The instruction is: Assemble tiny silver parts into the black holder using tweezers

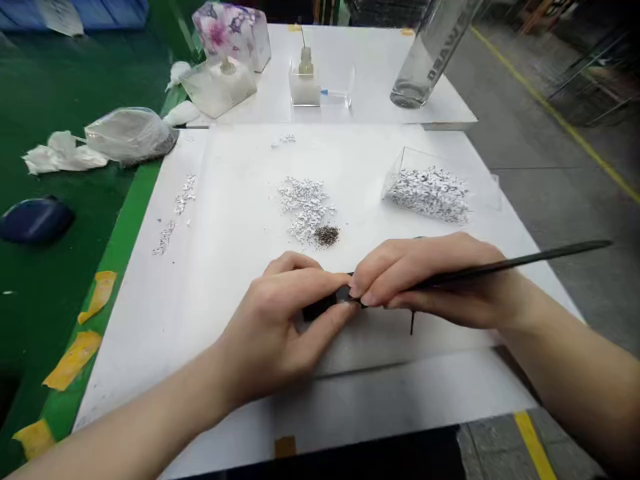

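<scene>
My left hand (270, 320) pinches a small black object (320, 307) between thumb and fingers. My right hand (425, 280) grips a long, slim black tool (515, 267) like a pen, its tip hidden by my fingers against the black object. Both hands are close together above a white work sheet (240, 200). Just beyond them lie a scattered heap of tiny silver pieces (305, 207) and a small mound of dark granules (327, 235). A thin black pin (411, 322) shows below my right hand.
A transparent box of silver pieces (427, 190) stands at right. Beyond stand a glass bottle (430, 57), a small dropper bottle (305, 63) and a floral tissue box (231, 37). A plastic bag (130, 137) and a blue object (35, 220) lie on the green surface at left.
</scene>
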`<state>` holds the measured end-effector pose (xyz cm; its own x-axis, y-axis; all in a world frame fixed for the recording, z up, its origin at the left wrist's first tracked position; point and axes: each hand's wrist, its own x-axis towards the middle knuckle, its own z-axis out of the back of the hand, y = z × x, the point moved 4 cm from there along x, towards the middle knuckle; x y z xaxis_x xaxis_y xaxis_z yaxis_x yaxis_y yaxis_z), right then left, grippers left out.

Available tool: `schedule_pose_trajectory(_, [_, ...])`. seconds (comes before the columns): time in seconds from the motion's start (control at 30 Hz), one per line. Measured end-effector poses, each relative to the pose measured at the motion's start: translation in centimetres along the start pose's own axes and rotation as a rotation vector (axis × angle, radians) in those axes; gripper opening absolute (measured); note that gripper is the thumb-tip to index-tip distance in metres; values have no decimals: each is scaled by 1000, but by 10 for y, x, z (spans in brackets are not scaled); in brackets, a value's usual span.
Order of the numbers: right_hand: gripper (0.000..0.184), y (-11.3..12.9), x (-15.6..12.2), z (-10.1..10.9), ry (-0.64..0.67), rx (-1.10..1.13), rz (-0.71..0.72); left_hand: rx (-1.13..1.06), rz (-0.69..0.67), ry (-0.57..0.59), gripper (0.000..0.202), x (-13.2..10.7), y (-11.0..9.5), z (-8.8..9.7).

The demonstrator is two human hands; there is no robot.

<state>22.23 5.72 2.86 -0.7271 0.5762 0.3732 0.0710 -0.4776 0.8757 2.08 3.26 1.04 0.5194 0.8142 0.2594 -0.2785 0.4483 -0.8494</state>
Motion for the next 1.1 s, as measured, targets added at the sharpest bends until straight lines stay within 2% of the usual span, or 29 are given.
schedule_pose_trajectory(0.33, [13,-3,1,-2,-82,11,2,-17,15,-28,20,1,0,-1])
schedule_pose_trajectory(0.57, [11,6,0,-7,-97,-129,19,5,16,-14,23,2,-1,-1])
schedule_pose_trajectory(0.7, [11,4,0,-7,-120,-77,15,3,11,-20,21,3,0,-1])
schedule_pose_trajectory(0.73, [11,1,1,-5,-162,-54,1,6,9,-25,20,3,1,-1])
schedule_pose_trajectory(0.8, [10,-5,0,2,-324,-66,-57,21,3,-36,20,3,1,-1])
schedule_pose_trajectory(0.87, [11,-12,-3,9,-490,-181,-120,41,-5,-40,20,2,1,-1])
schedule_pose_trajectory(0.9, [11,-14,-4,10,-519,-265,-134,47,-8,-40,19,2,1,-1])
schedule_pose_trajectory(1.03, [13,-19,-2,1,-364,-538,-94,48,-12,-44,18,1,1,-2])
schedule_pose_trajectory(1.1, [13,-21,-2,-1,-355,-621,-87,45,-13,-44,18,2,1,-2])
